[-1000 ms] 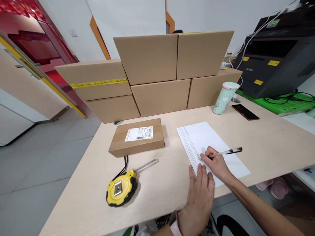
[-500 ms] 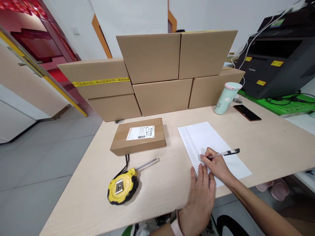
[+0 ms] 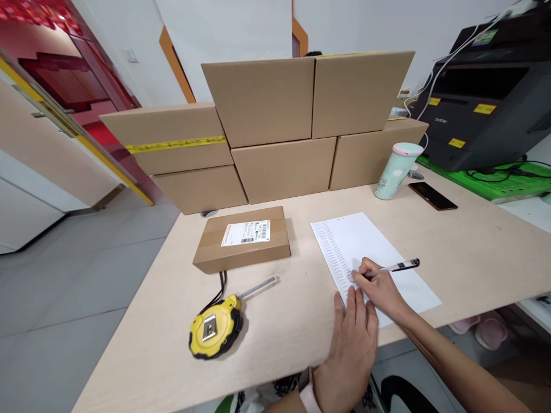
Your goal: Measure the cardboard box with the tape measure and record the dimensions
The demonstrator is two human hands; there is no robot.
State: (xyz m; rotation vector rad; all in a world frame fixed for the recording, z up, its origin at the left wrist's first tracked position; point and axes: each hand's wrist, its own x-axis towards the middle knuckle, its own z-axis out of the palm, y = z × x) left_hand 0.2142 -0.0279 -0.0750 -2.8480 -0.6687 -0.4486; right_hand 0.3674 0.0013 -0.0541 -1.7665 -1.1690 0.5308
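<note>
My right hand point(image 3: 379, 287) is closed around a pen point(image 3: 394, 267), its tip resting on the left column of a printed white sheet point(image 3: 365, 244). My left hand point(image 3: 350, 344) lies flat with fingers stretched out, pressing the near left corner of that sheet on the light wooden table point(image 3: 473, 252). A small flat cardboard parcel point(image 3: 243, 238) with a white barcode label sits to the left. A yellow tape measure point(image 3: 213, 327) lies nearer the front edge, a short length of blade pulled out.
Several larger cardboard boxes point(image 3: 279, 132) are stacked along the back of the table. A mint green tumbler point(image 3: 396, 171) and a dark phone point(image 3: 433, 195) stand at back right. A black printer point(image 3: 482, 97) sits on a green mat at far right.
The pen has tilted slightly lower in my right hand and the view has shifted a little. Both hands stay on the sheet.
</note>
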